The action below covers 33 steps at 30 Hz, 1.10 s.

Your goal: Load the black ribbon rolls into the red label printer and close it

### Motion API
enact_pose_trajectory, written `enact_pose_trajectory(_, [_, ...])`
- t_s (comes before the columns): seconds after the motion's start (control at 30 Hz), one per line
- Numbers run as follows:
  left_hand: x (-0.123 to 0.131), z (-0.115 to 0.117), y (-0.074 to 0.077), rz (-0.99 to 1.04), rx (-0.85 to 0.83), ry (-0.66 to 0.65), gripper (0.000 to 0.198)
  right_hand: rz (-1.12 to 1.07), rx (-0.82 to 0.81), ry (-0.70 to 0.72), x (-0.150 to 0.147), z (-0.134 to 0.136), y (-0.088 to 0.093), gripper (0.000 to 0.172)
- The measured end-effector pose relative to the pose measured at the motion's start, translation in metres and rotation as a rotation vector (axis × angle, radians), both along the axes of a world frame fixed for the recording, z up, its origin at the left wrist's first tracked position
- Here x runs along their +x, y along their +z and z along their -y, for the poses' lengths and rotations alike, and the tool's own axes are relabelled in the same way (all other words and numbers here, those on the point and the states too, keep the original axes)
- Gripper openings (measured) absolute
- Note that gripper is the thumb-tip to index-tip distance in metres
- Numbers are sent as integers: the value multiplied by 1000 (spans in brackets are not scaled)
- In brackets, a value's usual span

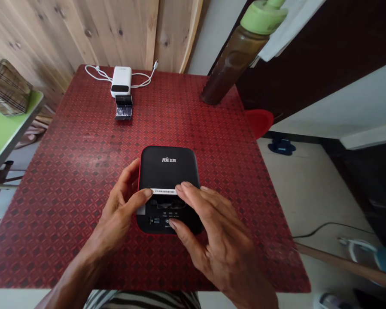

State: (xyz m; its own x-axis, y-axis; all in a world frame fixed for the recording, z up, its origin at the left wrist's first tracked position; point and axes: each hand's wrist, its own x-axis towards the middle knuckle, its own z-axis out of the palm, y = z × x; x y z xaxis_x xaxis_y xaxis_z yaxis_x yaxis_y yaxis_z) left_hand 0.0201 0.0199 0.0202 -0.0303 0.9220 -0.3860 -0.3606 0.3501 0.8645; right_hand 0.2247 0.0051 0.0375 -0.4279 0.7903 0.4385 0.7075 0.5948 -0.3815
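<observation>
A black, rounded printer (168,167) with white lettering on its lid sits on the red patterned table (83,171). A white paper strip (163,192) shows at its slot. My left hand (122,206) grips the printer's left side, thumb tip on the strip's left end. My right hand (208,231) lies over the printer's front right, fingers stretched onto the strip and thumb by the front buttons.
A white power bank (121,81) with a white cable (96,73) and a small black item (123,107) lie at the table's far side. A tall brown bottle (236,56) with a green cap stands far right. A green table (2,128) is left.
</observation>
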Motion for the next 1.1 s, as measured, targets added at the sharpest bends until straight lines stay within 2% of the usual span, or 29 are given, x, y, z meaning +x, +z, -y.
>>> enact_pose_trajectory(0.17, [1, -1, -4, -17, 12, 5, 70, -41, -8, 2, 1, 3, -10, 47])
enact_pose_trajectory(0.3, [-5, 8, -7, -49, 41, -1, 65, -168, 15, 0, 4, 11, -17, 48])
enact_pose_trajectory(0.4, [-12, 21, -8, -15, 71, -29, 58, -291, 59, -117, 7, 25, -25, 53])
enact_pose_trajectory(0.5, [-15, 31, -10, -11, 74, -37, 58, -356, 24, -259, 6, 41, -39, 62])
enact_pose_trajectory(0.6, [-14, 34, -10, -68, 73, -21, 54, -314, -33, -354, -2, 53, -53, 70])
enact_pose_trajectory(0.67, [-12, 33, -10, -99, 69, -17, 52, -267, -12, -398, -8, 56, -58, 68])
enact_pose_trajectory(0.83, [-9, 30, -8, -144, 60, -12, 53, -266, 70, -427, -16, 52, -59, 58])
enact_pose_trajectory(1.1, [0, 27, -4, -40, 16, 59, 53, -222, 59, -384, -6, 46, -55, 65])
